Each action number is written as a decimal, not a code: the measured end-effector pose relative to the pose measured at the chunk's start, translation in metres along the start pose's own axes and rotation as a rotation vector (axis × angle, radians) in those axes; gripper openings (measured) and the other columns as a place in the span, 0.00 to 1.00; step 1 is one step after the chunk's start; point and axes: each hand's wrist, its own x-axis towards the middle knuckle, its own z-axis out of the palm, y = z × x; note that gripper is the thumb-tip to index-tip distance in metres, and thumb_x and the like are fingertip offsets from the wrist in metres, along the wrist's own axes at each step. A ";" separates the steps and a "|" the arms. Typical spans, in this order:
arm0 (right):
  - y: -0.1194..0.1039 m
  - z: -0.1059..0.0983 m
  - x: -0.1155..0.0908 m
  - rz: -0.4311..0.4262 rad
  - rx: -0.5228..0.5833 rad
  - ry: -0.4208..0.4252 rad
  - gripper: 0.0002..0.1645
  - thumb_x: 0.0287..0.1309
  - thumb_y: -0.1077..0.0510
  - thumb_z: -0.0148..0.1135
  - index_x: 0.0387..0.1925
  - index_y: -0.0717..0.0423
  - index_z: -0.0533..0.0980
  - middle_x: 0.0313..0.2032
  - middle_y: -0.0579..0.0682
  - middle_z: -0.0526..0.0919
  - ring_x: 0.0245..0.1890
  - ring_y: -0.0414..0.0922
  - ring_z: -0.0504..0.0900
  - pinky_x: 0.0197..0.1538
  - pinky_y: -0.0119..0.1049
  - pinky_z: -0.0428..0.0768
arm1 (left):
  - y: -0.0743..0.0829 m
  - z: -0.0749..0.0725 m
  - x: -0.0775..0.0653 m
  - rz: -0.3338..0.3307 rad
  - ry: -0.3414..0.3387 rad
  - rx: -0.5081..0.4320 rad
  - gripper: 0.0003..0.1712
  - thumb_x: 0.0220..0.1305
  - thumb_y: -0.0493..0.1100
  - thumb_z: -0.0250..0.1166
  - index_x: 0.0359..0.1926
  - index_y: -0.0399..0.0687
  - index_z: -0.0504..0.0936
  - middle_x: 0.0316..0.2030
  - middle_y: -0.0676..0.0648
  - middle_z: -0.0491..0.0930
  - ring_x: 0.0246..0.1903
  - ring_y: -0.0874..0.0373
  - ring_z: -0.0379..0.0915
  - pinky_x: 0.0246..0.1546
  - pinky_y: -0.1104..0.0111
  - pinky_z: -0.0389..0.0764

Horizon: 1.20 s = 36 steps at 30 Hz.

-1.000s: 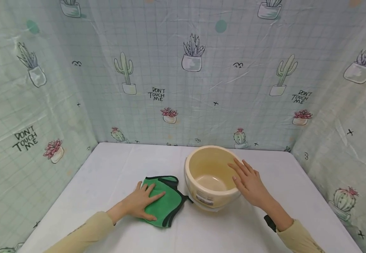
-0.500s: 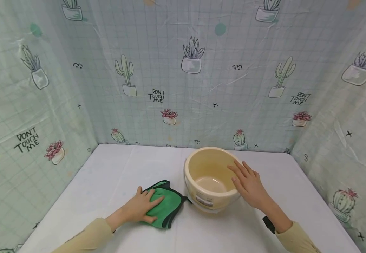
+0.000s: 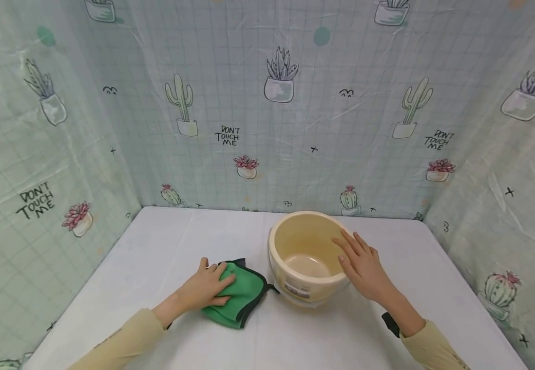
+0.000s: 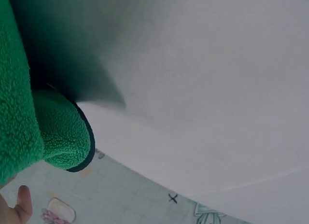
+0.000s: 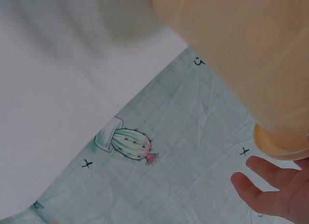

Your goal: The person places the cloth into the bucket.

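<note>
A green fleecy cloth (image 3: 246,290) with dark edging lies partly bunched on the white table, a black loop sticking out toward the pot. My left hand (image 3: 203,285) grips it from the left with bent fingers. In the left wrist view the cloth (image 4: 14,103) is folded over and raised a little off the surface. To its right stands a cream-coloured pot (image 3: 318,295) with a label on its front and nothing visible inside. My right hand (image 3: 364,270) rests on the pot's right rim, fingers fairly straight. The right wrist view has the pot's side (image 5: 241,45) above spread fingers (image 5: 263,173).
The white tabletop (image 3: 170,246) is bounded at the back and both sides by hanging fabric (image 3: 313,123) printed with cacti and lettering. A dark band (image 3: 391,325) sits on the right wrist.
The left fingers have drawn together and bunched the cloth, so its far and near edges have pulled in. My right hand and the pot have stayed put.
</note>
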 end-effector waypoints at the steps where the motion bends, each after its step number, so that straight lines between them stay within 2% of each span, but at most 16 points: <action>1: 0.000 0.000 0.000 0.000 -0.004 -0.002 0.24 0.64 0.51 0.43 0.61 0.45 0.63 0.66 0.56 0.57 0.65 0.62 0.52 0.52 0.62 0.55 | -0.002 -0.001 0.001 -0.004 0.009 0.005 0.26 0.50 0.65 0.56 0.41 0.53 0.71 0.31 0.47 0.67 0.20 0.58 0.63 0.31 0.59 0.57; 6: 0.000 -0.001 0.000 0.010 -0.022 -0.013 0.24 0.64 0.51 0.43 0.62 0.45 0.62 0.66 0.55 0.56 0.65 0.63 0.52 0.52 0.62 0.55 | -0.015 -0.011 0.012 -0.026 0.054 0.040 0.28 0.49 0.65 0.58 0.42 0.50 0.70 0.32 0.46 0.68 0.22 0.57 0.64 0.28 0.61 0.58; 11: 0.000 -0.002 0.000 0.010 -0.016 -0.003 0.24 0.64 0.52 0.43 0.61 0.45 0.62 0.66 0.55 0.57 0.64 0.62 0.52 0.52 0.62 0.56 | -0.027 -0.023 0.024 -0.024 0.076 0.067 0.29 0.49 0.65 0.58 0.44 0.51 0.69 0.36 0.43 0.68 0.27 0.54 0.66 0.23 0.62 0.63; 18: 0.001 -0.002 0.000 0.009 0.000 0.004 0.24 0.62 0.55 0.46 0.61 0.46 0.63 0.66 0.56 0.57 0.64 0.62 0.53 0.52 0.62 0.57 | -0.041 -0.043 0.040 -0.037 0.049 0.118 0.31 0.44 0.66 0.62 0.44 0.53 0.69 0.37 0.43 0.69 0.30 0.53 0.68 0.24 0.60 0.69; 24: 0.001 -0.002 -0.001 0.024 0.012 0.000 0.24 0.62 0.56 0.46 0.60 0.46 0.63 0.65 0.56 0.57 0.64 0.62 0.53 0.52 0.62 0.56 | -0.054 -0.065 0.055 -0.090 0.051 0.140 0.31 0.48 0.65 0.61 0.46 0.51 0.69 0.40 0.41 0.69 0.33 0.52 0.68 0.26 0.59 0.69; 30: 0.001 0.000 -0.001 0.015 0.019 0.001 0.24 0.63 0.53 0.43 0.61 0.47 0.63 0.65 0.56 0.58 0.64 0.62 0.53 0.52 0.62 0.56 | -0.064 -0.090 0.067 -0.147 0.150 0.115 0.30 0.47 0.62 0.64 0.47 0.50 0.72 0.39 0.39 0.69 0.32 0.51 0.67 0.26 0.59 0.65; 36: -0.001 0.002 0.000 0.027 0.009 0.000 0.24 0.64 0.51 0.42 0.61 0.46 0.62 0.66 0.55 0.57 0.65 0.62 0.51 0.53 0.63 0.56 | -0.073 -0.109 0.081 -0.147 0.243 0.085 0.30 0.45 0.59 0.67 0.47 0.49 0.73 0.37 0.38 0.69 0.34 0.49 0.66 0.27 0.58 0.63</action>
